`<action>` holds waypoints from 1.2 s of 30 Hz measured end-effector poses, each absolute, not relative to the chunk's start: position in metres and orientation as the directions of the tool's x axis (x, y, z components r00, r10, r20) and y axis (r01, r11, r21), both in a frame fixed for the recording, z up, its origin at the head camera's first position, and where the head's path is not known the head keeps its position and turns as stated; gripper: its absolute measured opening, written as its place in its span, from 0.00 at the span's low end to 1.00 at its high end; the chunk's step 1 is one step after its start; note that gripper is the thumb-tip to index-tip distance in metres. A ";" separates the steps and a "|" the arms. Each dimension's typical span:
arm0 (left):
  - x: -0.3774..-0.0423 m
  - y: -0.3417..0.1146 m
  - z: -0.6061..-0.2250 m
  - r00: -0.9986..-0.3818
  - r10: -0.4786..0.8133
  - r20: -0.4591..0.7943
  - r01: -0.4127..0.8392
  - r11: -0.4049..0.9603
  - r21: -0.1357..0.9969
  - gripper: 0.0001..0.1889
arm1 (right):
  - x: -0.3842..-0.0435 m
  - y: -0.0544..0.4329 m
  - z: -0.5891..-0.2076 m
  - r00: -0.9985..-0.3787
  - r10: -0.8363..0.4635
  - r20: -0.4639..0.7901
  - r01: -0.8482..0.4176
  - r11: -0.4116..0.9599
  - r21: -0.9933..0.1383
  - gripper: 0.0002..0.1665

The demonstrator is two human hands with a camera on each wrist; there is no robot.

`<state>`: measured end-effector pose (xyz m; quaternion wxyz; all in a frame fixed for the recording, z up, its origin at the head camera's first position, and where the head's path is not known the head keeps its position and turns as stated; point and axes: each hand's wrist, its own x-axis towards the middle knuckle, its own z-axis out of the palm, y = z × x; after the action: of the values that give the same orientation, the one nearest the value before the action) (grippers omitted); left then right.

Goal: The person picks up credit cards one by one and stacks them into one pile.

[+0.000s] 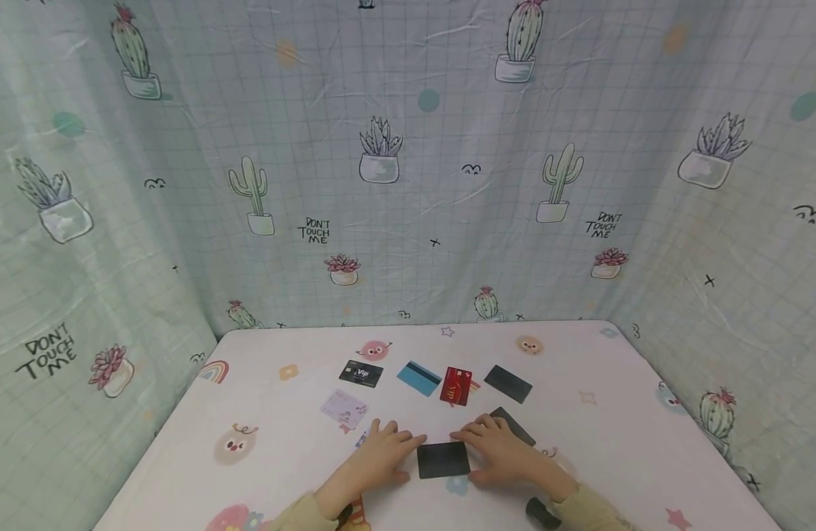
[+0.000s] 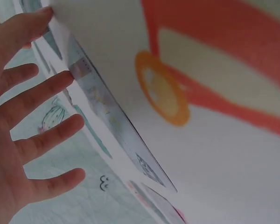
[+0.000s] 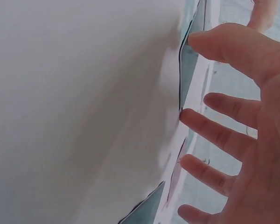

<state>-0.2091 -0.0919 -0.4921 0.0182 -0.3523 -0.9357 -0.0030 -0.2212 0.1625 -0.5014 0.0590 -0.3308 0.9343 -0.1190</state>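
A dark rectangular card (image 1: 444, 461) lies on the table between the two hands. At its left end is my left hand (image 1: 381, 456), palm down, index fingertip by the upper corner and thumb near the lower one. My right hand (image 1: 502, 451) touches the card's right end with thumb and fingers spread. In the right wrist view those fingers (image 3: 219, 133) are nearly straight along the card's edge. Another dark card (image 1: 514, 426) lies partly under the right hand. A pale bluish card (image 2: 109, 112) beside the left fingers is mostly hidden in the head view.
Farther back lie a black Vip card (image 1: 361, 373), a blue striped card (image 1: 419, 378), a red card (image 1: 456, 386) and a dark card (image 1: 508, 384). A lilac card (image 1: 344, 408) is at the left. The table (image 1: 620, 450) has a printed cover; patterned curtains (image 1: 421, 206) surround it.
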 end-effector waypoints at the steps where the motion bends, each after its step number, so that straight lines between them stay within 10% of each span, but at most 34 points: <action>1: -0.209 -0.093 -0.492 -0.758 0.652 0.037 0.652 0.758 -0.002 0.32 | -0.221 0.162 -0.501 -0.774 -0.632 -0.033 -0.603 0.753 -0.264 0.35; 36: -0.199 -0.148 -0.483 -0.691 0.676 0.256 0.680 0.728 -0.085 0.29 | -0.219 0.141 -0.488 -0.757 -0.653 0.012 -0.628 0.723 -0.286 0.30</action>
<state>-0.1989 -0.1482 -0.4834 0.1356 -0.3686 -0.9196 -0.0082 -0.2195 0.1412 -0.4877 0.0447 -0.3454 0.9272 -0.1378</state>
